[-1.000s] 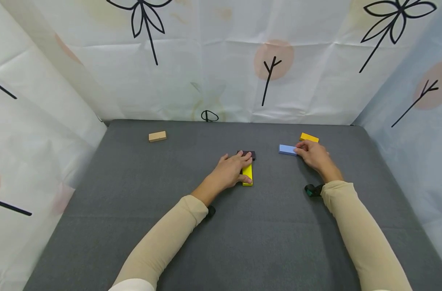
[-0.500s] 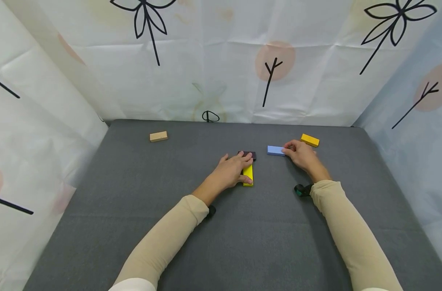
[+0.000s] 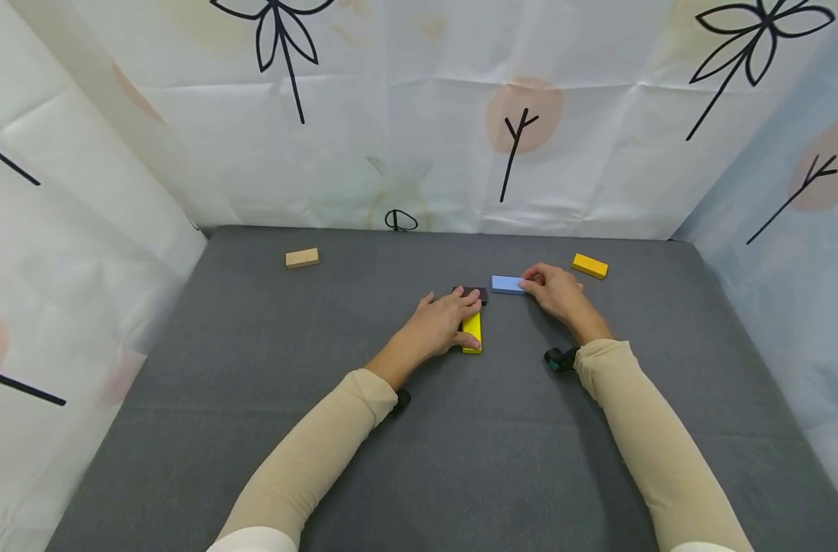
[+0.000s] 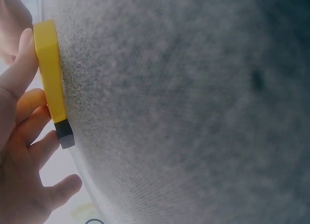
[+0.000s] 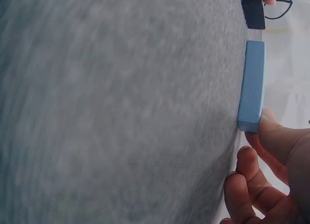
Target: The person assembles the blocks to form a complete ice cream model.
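A: Nearest, my left hand (image 3: 441,326) is lying flat, fingers straight, pinning the yellow block (image 3: 471,333) on the grey table (image 3: 253,368), abutting the dark block (image 3: 471,294).

B: Beyond, my right hand (image 3: 555,290) is pinching the blue block (image 3: 507,284) by its end; likely light, rigid, best gripped along its long edges.

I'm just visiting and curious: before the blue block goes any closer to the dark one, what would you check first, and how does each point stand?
1. Right hand touches the blue block at its end: ok.
2. Blue block lies flat on the grey mat: ok.
3. Gap remains between blue block and dark block: ok.
4. Left hand rests on the yellow block, steadying it: ok.
5. Yellow block touches the dark block end to end: ok in the left wrist view.
6. Blue block lined up with the dark block: cannot tell.
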A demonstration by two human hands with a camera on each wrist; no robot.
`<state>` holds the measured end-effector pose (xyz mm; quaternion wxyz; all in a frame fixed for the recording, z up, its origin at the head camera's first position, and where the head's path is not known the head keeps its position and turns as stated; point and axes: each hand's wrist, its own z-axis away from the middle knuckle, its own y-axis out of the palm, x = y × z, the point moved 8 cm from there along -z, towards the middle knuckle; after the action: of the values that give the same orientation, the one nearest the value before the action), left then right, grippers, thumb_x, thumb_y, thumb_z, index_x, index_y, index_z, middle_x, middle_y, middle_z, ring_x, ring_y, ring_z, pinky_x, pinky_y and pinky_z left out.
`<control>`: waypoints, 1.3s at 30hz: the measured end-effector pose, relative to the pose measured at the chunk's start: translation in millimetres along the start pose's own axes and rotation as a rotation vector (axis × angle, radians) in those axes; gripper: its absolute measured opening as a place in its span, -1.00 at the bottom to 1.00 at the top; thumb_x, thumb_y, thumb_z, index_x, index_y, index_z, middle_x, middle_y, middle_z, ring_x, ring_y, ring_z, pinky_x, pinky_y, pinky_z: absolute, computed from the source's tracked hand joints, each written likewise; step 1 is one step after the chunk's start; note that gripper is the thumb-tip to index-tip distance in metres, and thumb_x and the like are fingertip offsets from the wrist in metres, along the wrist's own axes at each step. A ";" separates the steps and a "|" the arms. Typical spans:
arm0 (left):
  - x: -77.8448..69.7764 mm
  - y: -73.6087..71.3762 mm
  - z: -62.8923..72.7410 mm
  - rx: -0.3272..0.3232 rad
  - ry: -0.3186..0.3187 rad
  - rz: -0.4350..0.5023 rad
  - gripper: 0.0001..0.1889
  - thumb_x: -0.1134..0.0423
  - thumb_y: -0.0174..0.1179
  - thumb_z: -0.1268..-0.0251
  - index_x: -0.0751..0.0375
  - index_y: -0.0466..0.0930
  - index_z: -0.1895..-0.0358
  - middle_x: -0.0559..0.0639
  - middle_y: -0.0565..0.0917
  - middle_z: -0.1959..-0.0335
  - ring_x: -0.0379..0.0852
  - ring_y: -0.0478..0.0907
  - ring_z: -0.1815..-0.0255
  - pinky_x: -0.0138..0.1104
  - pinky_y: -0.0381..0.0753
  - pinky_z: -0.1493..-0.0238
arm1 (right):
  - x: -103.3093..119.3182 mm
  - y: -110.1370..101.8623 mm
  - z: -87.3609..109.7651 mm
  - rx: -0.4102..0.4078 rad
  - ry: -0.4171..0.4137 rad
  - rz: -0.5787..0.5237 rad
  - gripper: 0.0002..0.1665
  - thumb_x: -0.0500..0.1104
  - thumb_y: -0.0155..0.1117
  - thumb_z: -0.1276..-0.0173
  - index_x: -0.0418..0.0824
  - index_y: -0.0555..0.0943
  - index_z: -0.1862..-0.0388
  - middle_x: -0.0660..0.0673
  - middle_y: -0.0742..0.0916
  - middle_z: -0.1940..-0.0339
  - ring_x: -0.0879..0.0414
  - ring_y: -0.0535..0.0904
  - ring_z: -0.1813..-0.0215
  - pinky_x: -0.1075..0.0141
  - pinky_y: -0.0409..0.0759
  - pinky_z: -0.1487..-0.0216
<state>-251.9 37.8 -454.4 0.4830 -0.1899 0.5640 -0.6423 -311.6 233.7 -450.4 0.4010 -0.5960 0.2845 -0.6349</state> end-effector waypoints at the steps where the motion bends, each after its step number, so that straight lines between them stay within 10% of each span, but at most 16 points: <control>1: 0.0 0.2 -0.3 0.000 0.001 -0.003 -0.12 -0.27 0.17 -0.30 -0.15 0.08 -0.63 -0.28 -0.03 -0.69 -0.12 -0.11 -0.74 0.17 -0.05 -0.67 | 1.3 0.6 -0.4 0.000 -0.002 -0.001 -0.59 0.02 0.10 -0.62 -0.26 0.58 -0.17 -0.25 0.64 0.18 -0.17 0.50 0.09 -0.22 0.25 -0.16; 39: 2.9 0.2 -0.8 0.000 0.012 0.018 -0.13 -0.27 0.17 -0.31 -0.14 0.09 -0.63 -0.29 -0.03 -0.69 -0.14 -0.11 -0.74 0.18 0.02 -0.66 | 16.8 9.5 -9.6 -0.020 0.015 -0.010 -0.62 0.00 0.14 -0.61 -0.22 0.61 -0.19 -0.26 0.67 0.23 -0.15 0.52 0.15 -0.25 0.23 -0.21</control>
<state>-253.8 35.8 -455.7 0.4853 -0.1813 0.5686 -0.6390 -318.9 213.4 -450.7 0.3898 -0.5966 0.2905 -0.6385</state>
